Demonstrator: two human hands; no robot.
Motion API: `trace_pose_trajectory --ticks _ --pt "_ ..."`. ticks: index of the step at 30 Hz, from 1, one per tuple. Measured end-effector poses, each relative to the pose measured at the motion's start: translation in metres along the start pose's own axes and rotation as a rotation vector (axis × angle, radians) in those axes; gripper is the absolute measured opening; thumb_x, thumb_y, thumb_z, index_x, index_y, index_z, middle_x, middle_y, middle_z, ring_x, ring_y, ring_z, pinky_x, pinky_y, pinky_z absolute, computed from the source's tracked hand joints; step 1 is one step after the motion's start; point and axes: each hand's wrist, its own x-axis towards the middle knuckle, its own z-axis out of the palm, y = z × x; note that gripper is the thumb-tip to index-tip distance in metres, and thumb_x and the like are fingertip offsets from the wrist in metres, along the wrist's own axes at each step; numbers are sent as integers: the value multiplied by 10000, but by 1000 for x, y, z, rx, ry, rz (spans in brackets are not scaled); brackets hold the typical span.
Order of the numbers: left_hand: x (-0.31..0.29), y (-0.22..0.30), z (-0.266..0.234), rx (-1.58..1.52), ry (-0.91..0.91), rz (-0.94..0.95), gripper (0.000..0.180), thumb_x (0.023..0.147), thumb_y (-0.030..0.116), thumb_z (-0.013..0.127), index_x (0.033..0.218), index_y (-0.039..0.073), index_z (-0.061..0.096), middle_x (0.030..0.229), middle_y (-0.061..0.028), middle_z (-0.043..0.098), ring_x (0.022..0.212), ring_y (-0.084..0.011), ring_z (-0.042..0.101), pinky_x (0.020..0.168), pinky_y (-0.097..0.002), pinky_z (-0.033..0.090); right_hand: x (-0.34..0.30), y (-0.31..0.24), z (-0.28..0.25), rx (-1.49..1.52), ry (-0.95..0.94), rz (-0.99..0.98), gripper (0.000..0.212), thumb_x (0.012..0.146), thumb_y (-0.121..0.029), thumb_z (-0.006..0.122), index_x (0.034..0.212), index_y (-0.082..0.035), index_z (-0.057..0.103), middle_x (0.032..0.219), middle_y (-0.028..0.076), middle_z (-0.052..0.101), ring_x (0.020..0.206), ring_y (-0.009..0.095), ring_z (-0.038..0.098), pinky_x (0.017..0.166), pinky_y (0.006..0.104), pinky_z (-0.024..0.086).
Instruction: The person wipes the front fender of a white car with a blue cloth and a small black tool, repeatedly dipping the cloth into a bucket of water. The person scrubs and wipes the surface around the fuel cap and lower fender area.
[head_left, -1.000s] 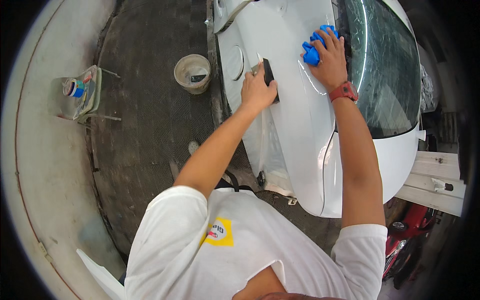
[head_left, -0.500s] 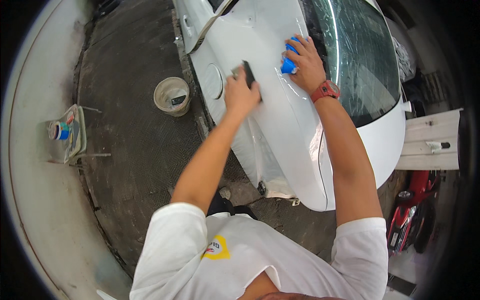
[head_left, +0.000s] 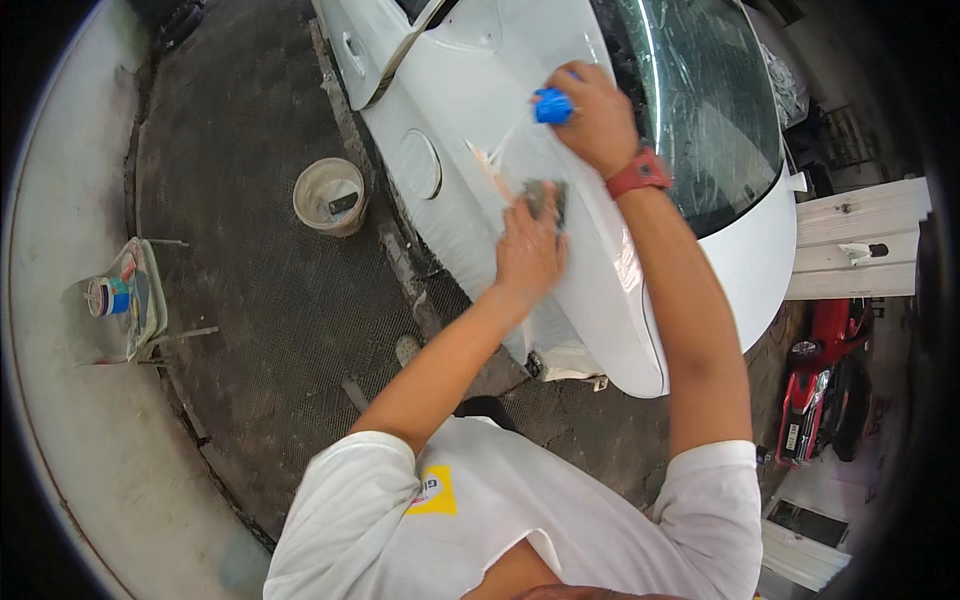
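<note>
My left hand (head_left: 530,248) presses a dark, flat rectangular pad (head_left: 560,203) against the white rear side panel of a car (head_left: 470,90). Its fingers lie over the pad and are slightly blurred. Farther up and to the right, my right hand (head_left: 598,120) is closed around a blue object (head_left: 552,106), held over the panel beside the rear window. The fingers hide much of that object, and its kind is unclear. A red watch (head_left: 640,172) is on my right wrist. The panel around both hands looks wet and shiny.
On the dark floor to the left stands a pale bucket (head_left: 330,197) with liquid and a dark block inside. Beyond it, a chair (head_left: 150,290) by the wall bears a blue-and-white can (head_left: 108,297). The wet rear window (head_left: 700,110) is at right; a red vehicle (head_left: 825,370) stands farther right.
My left hand has slid the pad toward me and to the right along the panel. My right hand has shifted slightly left and turned with the blue object. The view has shifted a little.
</note>
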Motion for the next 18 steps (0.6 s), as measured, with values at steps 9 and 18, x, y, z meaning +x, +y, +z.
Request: trace_pose_trajectory --ticks 9,18 --pt "103 -86 -30 -158 104 -449 840 1019 390 729 1706 7 431 1546 -403 498 1367 -552 574 1145 -607 524 -75 39 -1 -39 6 8 467 931 -261 889 1368 -188 740 1755 126 453 1664 483 336 1329 677 318" --pt "74 -73 -23 -115 70 -362 863 995 377 746 1732 77 412 1482 -382 542 1339 -538 602 1092 -606 560 -81 47 6 -30 75 -1 413 967 -271 850 1358 -188 742 1740 140 465 1648 485 359 1314 699 322"
